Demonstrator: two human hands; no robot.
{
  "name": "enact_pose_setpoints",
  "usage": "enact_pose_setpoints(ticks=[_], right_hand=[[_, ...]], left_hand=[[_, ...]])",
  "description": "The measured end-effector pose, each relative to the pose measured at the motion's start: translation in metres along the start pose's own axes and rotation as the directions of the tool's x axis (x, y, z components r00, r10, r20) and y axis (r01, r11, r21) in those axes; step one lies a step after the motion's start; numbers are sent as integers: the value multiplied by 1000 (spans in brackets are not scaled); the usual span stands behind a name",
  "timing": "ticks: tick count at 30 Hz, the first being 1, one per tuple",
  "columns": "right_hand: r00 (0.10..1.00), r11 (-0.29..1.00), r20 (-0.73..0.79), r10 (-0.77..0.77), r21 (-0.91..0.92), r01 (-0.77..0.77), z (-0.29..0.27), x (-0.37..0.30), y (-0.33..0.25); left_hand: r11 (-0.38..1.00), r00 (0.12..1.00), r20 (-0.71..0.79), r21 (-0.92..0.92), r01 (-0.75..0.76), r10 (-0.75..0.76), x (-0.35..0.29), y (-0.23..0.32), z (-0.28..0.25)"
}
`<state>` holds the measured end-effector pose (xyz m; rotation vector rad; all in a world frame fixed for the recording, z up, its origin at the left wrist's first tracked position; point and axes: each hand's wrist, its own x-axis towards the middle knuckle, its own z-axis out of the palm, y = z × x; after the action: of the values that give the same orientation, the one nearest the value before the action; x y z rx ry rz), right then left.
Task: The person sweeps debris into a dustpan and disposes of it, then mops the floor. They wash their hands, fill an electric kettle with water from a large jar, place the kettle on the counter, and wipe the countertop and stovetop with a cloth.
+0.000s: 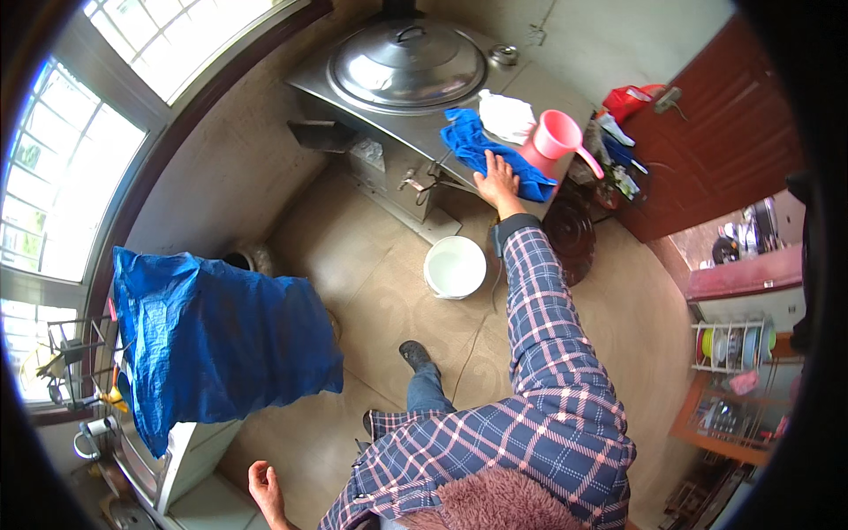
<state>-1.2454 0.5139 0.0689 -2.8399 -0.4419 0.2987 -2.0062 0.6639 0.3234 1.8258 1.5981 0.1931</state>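
My right hand [500,183] reaches far forward, its fingers stretched over a crumpled blue cloth [470,140] at the front edge of a metal-topped stove [309,81]. The fingers lie on the cloth and do not visibly close round it. Close beside the cloth are a white cloth or bag [507,117] and a pink long-handled dipper [558,134], which stands on or in another pink vessel partly hidden by the blue cloth. My left hand [265,488] hangs low at the lower left, fingers loosely bent and apart, with nothing in it.
A large domed metal lid [408,66] covers the stove's pan. Beneath my right arm, a white bucket [455,267] stands on the tiled floor. A blue plastic sheet [230,331] drapes a bulky thing at left. At right are a red-brown door [707,132] and a dish rack [731,346].
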Motion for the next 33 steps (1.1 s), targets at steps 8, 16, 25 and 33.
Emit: enact_pose_setpoints(ticks=[8, 16, 25, 33], right_hand=[[916, 942, -290, -278, -272, 199, 31, -26, 22], [803, 882, 493, -335, 465, 83, 81, -227, -32], [-416, 670, 640, -646, 737, 92, 67, -659, -281], [-887, 135, 439, -145, 897, 421, -22, -1013, -325]], left_hand=[[992, 991, -73, 58, 116, -112, -28, 12, 17], [984, 960, -224, -102, 147, -167, -101, -76, -25], [950, 901, -400, -310, 42, -170, -276, -242, -55], [960, 532, -802, -264, 92, -271, -418, -334, -58]])
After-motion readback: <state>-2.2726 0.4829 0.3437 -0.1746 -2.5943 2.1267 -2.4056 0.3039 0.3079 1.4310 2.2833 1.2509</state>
